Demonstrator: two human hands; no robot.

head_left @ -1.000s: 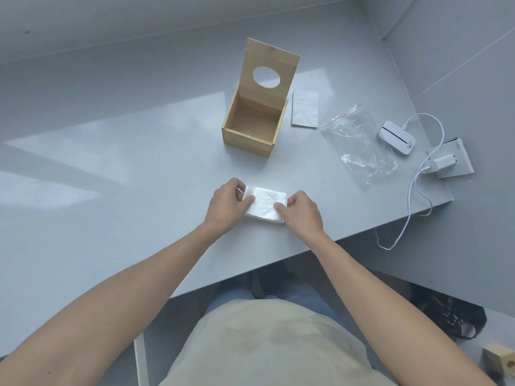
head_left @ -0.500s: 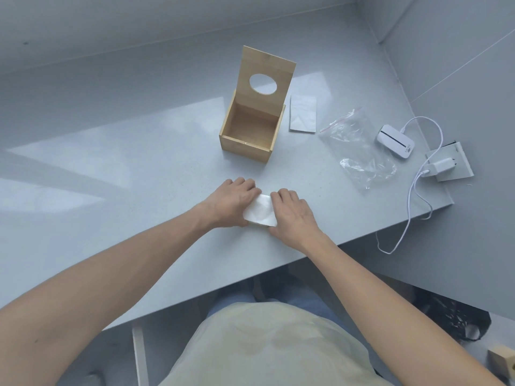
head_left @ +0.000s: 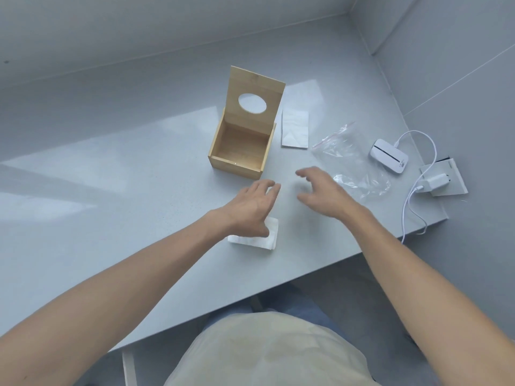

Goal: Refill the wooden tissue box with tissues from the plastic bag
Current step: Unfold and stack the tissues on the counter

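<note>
I'm at a pale grey table (head_left: 117,190), glossy, with soft bands of light lying across it from nine o'clock toward twelve. Plain grey walls (head_left: 139,29) close in at twelve and at two, meeting in a corner up at one o'clock. Darker floor (head_left: 348,280) shows under the table's near edge, around five o'clock.

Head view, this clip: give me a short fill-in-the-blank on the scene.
1. The wooden tissue box stands with its lid ____.
2. Inside, the box is ____.
3. The folded tissue stack lies partly under the ____ hand.
4. The plastic bag lies to the ____ of the box.

Missing words: open; empty; left; right
</note>
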